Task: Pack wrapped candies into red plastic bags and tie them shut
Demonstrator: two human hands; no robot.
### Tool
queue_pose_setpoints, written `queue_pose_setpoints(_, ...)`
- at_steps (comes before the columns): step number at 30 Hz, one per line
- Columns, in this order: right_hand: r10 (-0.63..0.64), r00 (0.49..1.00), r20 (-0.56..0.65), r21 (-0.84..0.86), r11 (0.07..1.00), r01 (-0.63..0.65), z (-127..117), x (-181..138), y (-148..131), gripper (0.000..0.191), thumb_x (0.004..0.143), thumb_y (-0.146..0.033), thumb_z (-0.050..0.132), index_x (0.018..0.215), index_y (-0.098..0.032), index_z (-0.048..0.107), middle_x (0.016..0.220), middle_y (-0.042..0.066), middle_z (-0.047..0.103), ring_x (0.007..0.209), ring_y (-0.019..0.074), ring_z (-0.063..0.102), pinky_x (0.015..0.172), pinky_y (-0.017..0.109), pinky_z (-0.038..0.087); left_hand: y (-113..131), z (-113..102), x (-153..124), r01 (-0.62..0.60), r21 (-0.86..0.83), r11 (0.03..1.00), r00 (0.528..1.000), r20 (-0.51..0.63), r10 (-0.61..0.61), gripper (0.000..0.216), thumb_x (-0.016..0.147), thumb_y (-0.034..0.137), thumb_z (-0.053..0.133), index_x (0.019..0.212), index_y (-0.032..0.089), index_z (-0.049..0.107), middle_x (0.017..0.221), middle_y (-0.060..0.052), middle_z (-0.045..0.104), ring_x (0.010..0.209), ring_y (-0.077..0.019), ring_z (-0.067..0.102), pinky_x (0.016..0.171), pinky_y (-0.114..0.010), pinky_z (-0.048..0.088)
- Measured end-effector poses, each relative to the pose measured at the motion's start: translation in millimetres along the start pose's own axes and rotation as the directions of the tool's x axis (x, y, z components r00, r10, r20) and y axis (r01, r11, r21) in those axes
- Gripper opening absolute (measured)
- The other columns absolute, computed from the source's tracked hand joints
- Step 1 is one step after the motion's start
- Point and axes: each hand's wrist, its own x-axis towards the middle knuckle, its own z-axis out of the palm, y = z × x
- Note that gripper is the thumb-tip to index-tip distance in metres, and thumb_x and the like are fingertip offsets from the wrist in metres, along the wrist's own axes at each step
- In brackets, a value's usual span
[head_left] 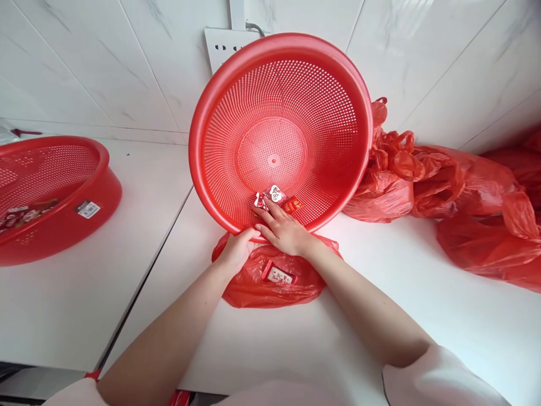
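A big red perforated basket stands tilted up on its edge, its inside facing me. My left hand is closed on its lower rim. My right hand reaches over the rim, fingers stretched onto a few small red and white packets lying at the basket's low side. Under both hands lies a red plastic bag with a small packet inside it.
A second red basket holding packets sits at the left on the white counter. Several crumpled red plastic bags are piled at the right against the tiled wall. A white power strip is behind the tilted basket.
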Motion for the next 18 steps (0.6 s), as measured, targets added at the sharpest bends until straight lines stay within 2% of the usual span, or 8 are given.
queue_pose_setpoints(4,0.001,1.0,-0.004,0.006,1.0,-0.001,1.6,0.0,-0.9,0.059,0.099,-0.052,0.027,0.15,-0.022,0.033,0.161,0.015,0.015,0.147,0.031,0.021,0.115,0.05,0.028,-1.3,-6.0,1.6,0.048,0.061,0.997,0.999,-0.004,-0.048,0.009,0.068,0.013,0.061,0.073,0.018,0.066,0.067,-0.001,0.063,0.074,-0.0212,0.064,0.075,-0.035,0.05)
queue_pose_setpoints(7,0.006,1.0,-0.009,0.009,1.0,-0.006,2.8,0.1,-0.9,0.06,0.099,-0.053,0.027,0.15,-0.021,0.032,0.161,0.016,0.014,0.147,0.0318,0.019,0.116,0.051,0.027,-3.0,-10.0,2.7,0.032,0.085,0.996,0.999,0.001,-0.032,0.008,0.07,0.013,0.061,0.068,0.021,0.063,0.065,0.001,0.06,0.07,-0.0192,0.062,0.071,-0.034,0.049)
queue_pose_setpoints(12,-0.008,1.0,-0.018,0.008,1.0,0.008,5.8,0.2,1.0,0.06,0.099,-0.052,0.028,0.15,-0.021,0.033,0.16,0.016,0.016,0.146,0.0317,0.022,0.114,0.051,0.03,-3.9,-9.3,3.0,-0.002,0.061,0.998,0.999,0.035,0.0,0.014,0.069,0.012,0.061,0.059,0.021,0.057,0.067,0.0,0.061,0.08,-0.0226,0.064,0.076,-0.036,0.049)
queue_pose_setpoints(15,-0.034,0.993,-0.109,-0.051,0.998,0.029,6.6,0.4,-0.9,0.055,0.099,-0.047,0.032,0.146,-0.019,0.04,0.16,0.016,0.019,0.146,0.0323,0.021,0.114,0.054,0.029,-2.5,-5.7,2.4,-0.022,0.053,0.998,0.999,0.044,0.02,0.014,0.069,0.011,0.061,0.06,0.022,0.059,0.068,-0.001,0.063,0.088,-0.0246,0.064,0.08,-0.037,0.05)
queue_pose_setpoints(18,-0.111,0.961,-0.253,-0.193,0.979,0.063,2.5,0.2,-7.1,0.044,0.098,-0.04,0.039,0.129,-0.015,0.058,0.16,0.016,0.019,0.148,0.0333,0.015,0.116,0.057,0.02,-0.7,-2.5,2.2,-0.045,0.024,0.999,0.998,0.051,0.043,0.012,0.068,0.01,0.061,0.064,0.021,0.062,0.072,0.0,0.063,0.088,-0.023,0.063,0.08,-0.036,0.05)
